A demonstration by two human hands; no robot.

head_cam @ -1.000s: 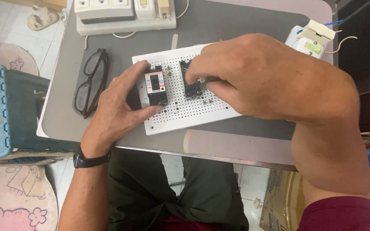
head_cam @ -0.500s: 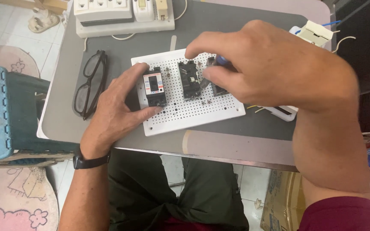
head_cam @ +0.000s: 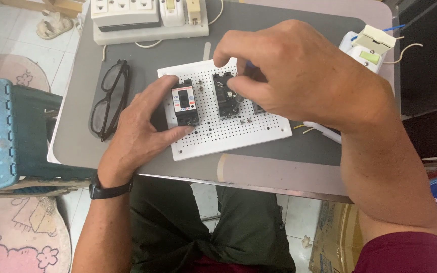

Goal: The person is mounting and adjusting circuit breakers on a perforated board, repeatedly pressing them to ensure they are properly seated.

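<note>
White and pierced all over with small holes, the mounting board (head_cam: 238, 132) lies flat on the grey table (head_cam: 178, 50), its near edge close to the table's near edge above your lap. Your left hand (head_cam: 140, 129) rests on the board's left end, thumb and fingers closed narrowly around a black breaker module with a white label (head_cam: 185, 104) — the thumb presses its near end, the fingers curl over its far end. A black watch (head_cam: 108, 190) sits on that wrist.

Just right of it stands a second black module (head_cam: 227, 95), upright on the board. Your right hand (head_cam: 304, 83) arches over it, thumb and forefinger pinched at its right side; what they pinch is too small to tell. A third dark component (head_cam: 259, 107) shows only as a sliver under your palm.

Compared with a second ago, your right hand has lifted off the middle module, which was covered then and is now in plain sight; the left hand has stayed put on the labelled one.

Black eyeglasses (head_cam: 110, 98) lie near the board's left edge, with bare table between. A blue stool (head_cam: 6, 136) crowds the table's left side. To the right, white cable ends (head_cam: 322, 131) poke out beneath your wrist. Farther off, a white socket panel (head_cam: 147, 19) takes the far edge, and a white device with a green window (head_cam: 367, 50) sits at the far right corner — open table remains between board and panel.
</note>
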